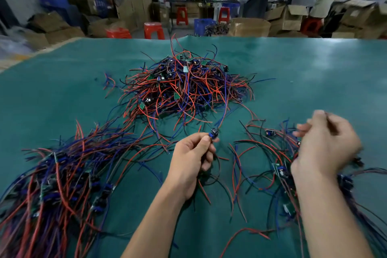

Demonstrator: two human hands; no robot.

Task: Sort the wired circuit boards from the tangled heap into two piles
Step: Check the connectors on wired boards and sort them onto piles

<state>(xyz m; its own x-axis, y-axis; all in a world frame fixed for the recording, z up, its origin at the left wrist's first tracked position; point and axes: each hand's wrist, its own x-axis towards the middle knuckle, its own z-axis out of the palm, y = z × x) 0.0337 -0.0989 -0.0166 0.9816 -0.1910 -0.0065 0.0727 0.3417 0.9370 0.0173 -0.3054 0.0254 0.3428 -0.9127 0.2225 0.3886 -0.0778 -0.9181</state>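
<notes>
A tangled heap (184, 88) of small green circuit boards with red, blue and black wires lies in the middle of the green table mat (62, 94). My left hand (191, 159) pinches one wired board (214, 133) just in front of the heap; its wires trail up into the heap and down under my palm. A large sorted pile (58, 184) spreads at the near left. A smaller pile (278, 165) lies at the near right. My right hand (326, 144) hovers blurred above that right pile, fingers loosely curled; whether it holds a wire is unclear.
The mat's far edge (230, 36) runs across the view. Beyond it stand cardboard boxes (249, 27), red stools (154, 30), blue crates (204, 24) and people at a far workbench (201, 1). Bare mat lies at the far left and far right.
</notes>
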